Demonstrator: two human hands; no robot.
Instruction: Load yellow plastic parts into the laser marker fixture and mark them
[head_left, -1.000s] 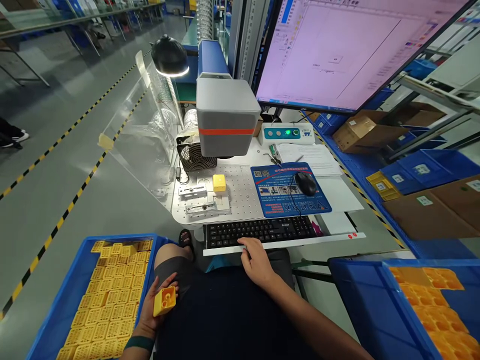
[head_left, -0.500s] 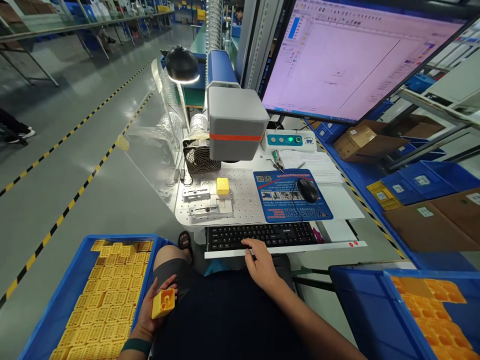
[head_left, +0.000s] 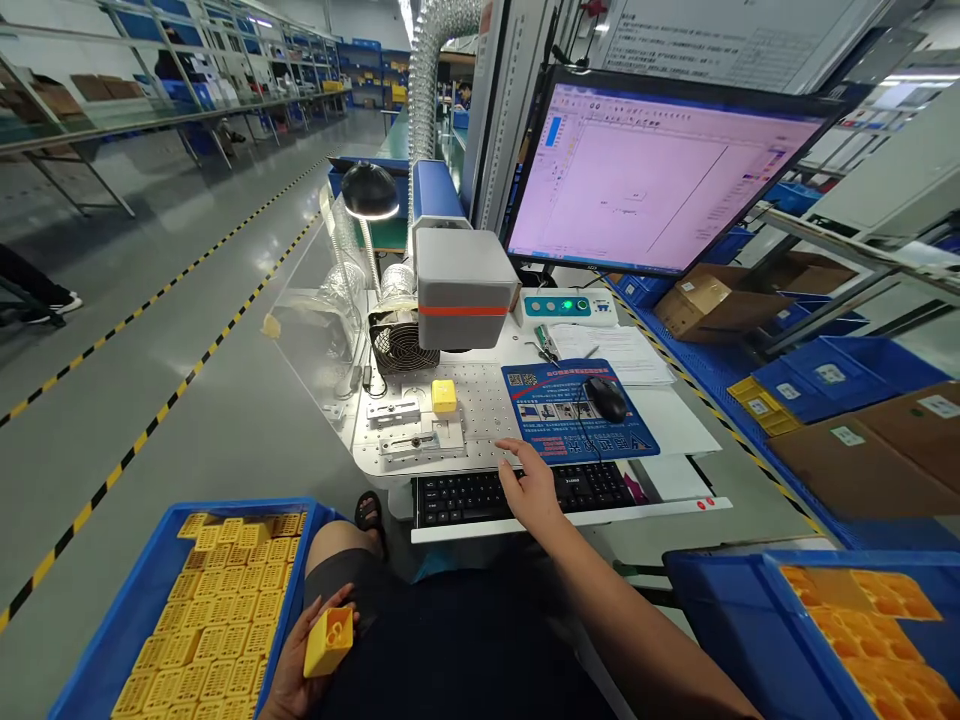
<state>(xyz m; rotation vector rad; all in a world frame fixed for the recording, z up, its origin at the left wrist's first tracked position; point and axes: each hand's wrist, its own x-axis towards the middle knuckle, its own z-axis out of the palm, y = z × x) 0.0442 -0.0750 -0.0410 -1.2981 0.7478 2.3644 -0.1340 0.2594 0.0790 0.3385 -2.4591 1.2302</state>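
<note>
My left hand [head_left: 301, 640] is closed round a yellow plastic box-shaped part [head_left: 328, 640], held over my lap with its hollow side facing up toward me. My right hand [head_left: 531, 488] is stretched out over the black keyboard [head_left: 457, 498], fingers apart and holding nothing, the fingertips near the front edge of the perforated plate [head_left: 487, 405]. A second yellow part [head_left: 444, 396] sits in a fixture [head_left: 448, 432] on that plate, below the grey machine head [head_left: 463, 285]. Whether the right palm touches the keys I cannot tell.
A blue bin [head_left: 180, 510] of yellow parts stands at lower left; another bin [head_left: 780, 600] with orange pieces is at lower right. A mouse [head_left: 604, 399] rests on a blue mat [head_left: 536, 425]. Behind are a monitor [head_left: 645, 180], a lamp [head_left: 370, 190] and a control box [head_left: 566, 306].
My right hand has moved up and forward from the keyboard toward the plate. The left hand keeps the yellow part over my lap. The camera view has tilted upward.
</note>
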